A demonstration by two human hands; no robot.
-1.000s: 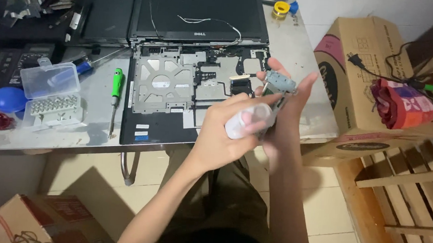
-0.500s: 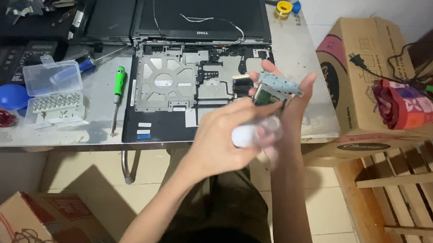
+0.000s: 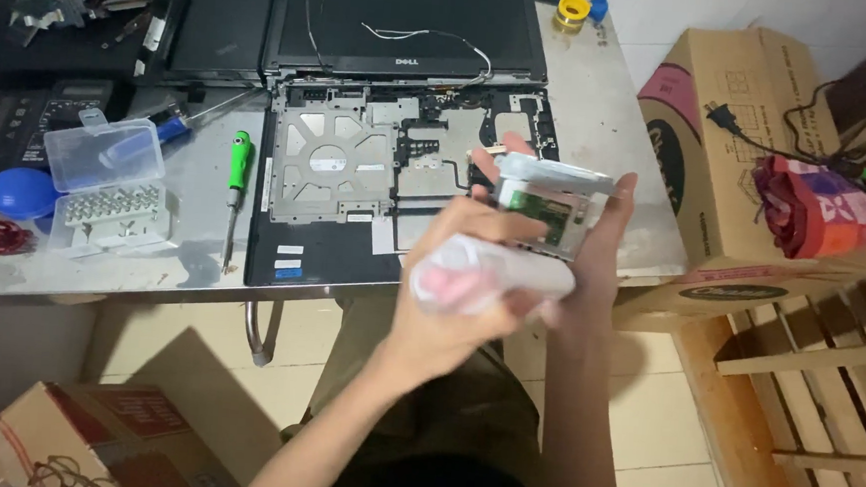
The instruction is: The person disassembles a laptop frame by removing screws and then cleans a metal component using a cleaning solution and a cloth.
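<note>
Laptop part, a flat silver metal piece with a green circuit board showing, is what we are gripping by its edges in our right hand, raised in front of the table edge so its face is turning toward us. Our left hand is wrapping around a blurred pale, pinkish rounded object, pressed against the part. Beyond, we are listing the opened black laptop with bare metal chassis, a green-handled screwdriver and a clear plastic bit case on the grey table.

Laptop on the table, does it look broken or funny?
Yes. The laptop lies open with its keyboard gone, bare metal insides showing, and loose wires trailing across its dark screen. The right hand holds a small removed part above it.
</note>
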